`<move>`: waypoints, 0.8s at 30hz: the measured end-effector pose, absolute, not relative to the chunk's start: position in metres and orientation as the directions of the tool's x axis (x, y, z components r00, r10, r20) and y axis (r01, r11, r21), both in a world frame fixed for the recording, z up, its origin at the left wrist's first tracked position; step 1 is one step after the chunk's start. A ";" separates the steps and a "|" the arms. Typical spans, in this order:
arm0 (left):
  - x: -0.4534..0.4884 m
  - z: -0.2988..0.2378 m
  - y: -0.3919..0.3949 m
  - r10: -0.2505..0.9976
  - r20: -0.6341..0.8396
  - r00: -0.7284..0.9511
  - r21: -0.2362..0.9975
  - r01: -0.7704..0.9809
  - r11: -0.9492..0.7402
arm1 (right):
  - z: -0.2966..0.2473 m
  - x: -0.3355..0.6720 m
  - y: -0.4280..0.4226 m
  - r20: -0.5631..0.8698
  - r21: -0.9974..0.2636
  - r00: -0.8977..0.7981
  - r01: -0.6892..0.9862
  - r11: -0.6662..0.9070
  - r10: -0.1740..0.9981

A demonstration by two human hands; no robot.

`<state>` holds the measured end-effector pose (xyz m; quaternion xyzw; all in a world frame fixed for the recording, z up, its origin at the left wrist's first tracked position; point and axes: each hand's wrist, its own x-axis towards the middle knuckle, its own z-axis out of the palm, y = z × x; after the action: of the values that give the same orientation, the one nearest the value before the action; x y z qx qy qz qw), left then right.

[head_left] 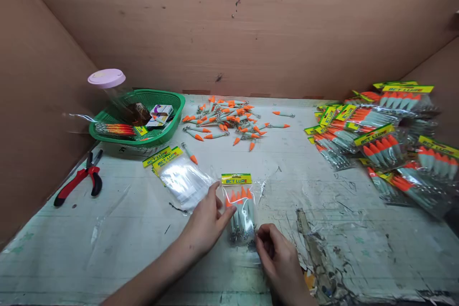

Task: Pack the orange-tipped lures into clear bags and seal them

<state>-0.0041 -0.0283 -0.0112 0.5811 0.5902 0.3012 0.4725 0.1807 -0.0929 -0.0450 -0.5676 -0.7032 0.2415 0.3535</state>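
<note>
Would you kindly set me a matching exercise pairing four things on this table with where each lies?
Things: 1 pliers; 2 green basket; 3 loose lures; 4 pack of lures.
Places: A far middle of the table; B between left hand and right hand; C near left edge; D far left corner.
Pairs: 1-C; 2-D; 3-A; 4-B.

A glossy clear-plastic lure packet [239,210] with a yellow paper header lies on a scuffed, film-covered worktop [358,248]. Behind it are a green plastic mesh basket [172,126] and matt brown cardboard walls [251,28].
</note>
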 end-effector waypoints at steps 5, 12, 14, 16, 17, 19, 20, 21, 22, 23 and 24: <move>-0.007 -0.013 -0.055 0.838 0.132 0.530 0.520 0.682 -0.514 | -0.047 0.182 -0.092 0.279 -0.653 -0.143 0.697 0.297 0.950; 0.005 -0.031 -0.051 0.771 0.084 0.632 0.501 0.642 -0.581 | -0.052 0.173 -0.083 0.340 -0.576 -0.173 0.739 0.350 0.925; 0.004 -0.028 -0.050 0.770 0.070 0.634 0.506 0.643 -0.576 | -0.053 0.172 -0.082 0.329 -0.599 -0.147 0.731 0.326 0.933; 0.002 -0.025 -0.049 0.777 0.057 0.627 0.518 0.647 -0.560 | -0.053 0.172 -0.082 0.315 -0.616 -0.127 0.727 0.304 0.941; 0.002 -0.024 -0.049 0.779 0.048 0.625 0.525 0.647 -0.552 | -0.053 0.171 -0.082 0.309 -0.621 -0.121 0.725 0.296 0.943; 0.001 -0.021 -0.048 0.779 0.025 0.627 0.540 0.647 -0.538 | -0.054 0.170 -0.082 0.312 -0.623 -0.105 0.728 0.287 0.944; 0.001 -0.020 -0.047 0.778 0.015 0.628 0.544 0.648 -0.533 | -0.054 0.170 -0.082 0.318 -0.620 -0.095 0.732 0.282 0.943; 0.001 -0.019 -0.047 0.778 0.007 0.628 0.545 0.649 -0.530 | -0.054 0.169 -0.082 0.321 -0.615 -0.087 0.738 0.278 0.943; 0.002 -0.019 -0.046 0.780 0.003 0.626 0.544 0.654 -0.526 | -0.054 0.168 -0.082 0.319 -0.612 -0.081 0.743 0.270 0.944; 0.002 -0.019 -0.046 0.784 0.004 0.621 0.540 0.658 -0.524 | -0.053 0.168 -0.082 0.311 -0.610 -0.076 0.749 0.260 0.947; 0.003 -0.019 -0.046 0.788 0.007 0.616 0.536 0.663 -0.523 | -0.053 0.167 -0.082 0.299 -0.611 -0.071 0.752 0.248 0.952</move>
<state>0.0027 -0.0459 -0.0188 0.8635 0.4200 0.1252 0.2495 0.1672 -0.0820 -0.0529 -0.5945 -0.7164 0.1499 0.3330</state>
